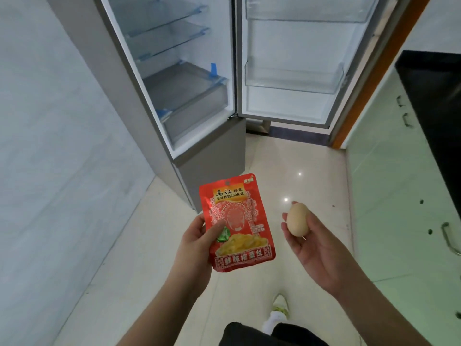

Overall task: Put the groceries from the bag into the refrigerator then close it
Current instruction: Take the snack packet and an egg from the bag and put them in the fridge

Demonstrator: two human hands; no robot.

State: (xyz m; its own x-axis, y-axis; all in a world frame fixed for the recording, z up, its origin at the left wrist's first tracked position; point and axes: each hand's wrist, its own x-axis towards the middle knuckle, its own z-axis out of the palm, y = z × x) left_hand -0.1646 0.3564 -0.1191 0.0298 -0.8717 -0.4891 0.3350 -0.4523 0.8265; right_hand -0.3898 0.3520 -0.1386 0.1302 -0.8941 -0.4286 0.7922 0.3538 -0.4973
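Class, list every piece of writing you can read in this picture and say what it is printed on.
"乌江 榨菜": top of the red packet held in the left hand.
"全球热销200亿包": line just below it.
"鲜脆榨菜丝": bottom band of the packet.
Small yellow corner tag and the small print at the packet's right edge: too blurred to read.
Egg, fridge: no writing seen.

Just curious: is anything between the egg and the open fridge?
Nothing: in the head view only bare glossy floor tile separates the egg from the open fridge.
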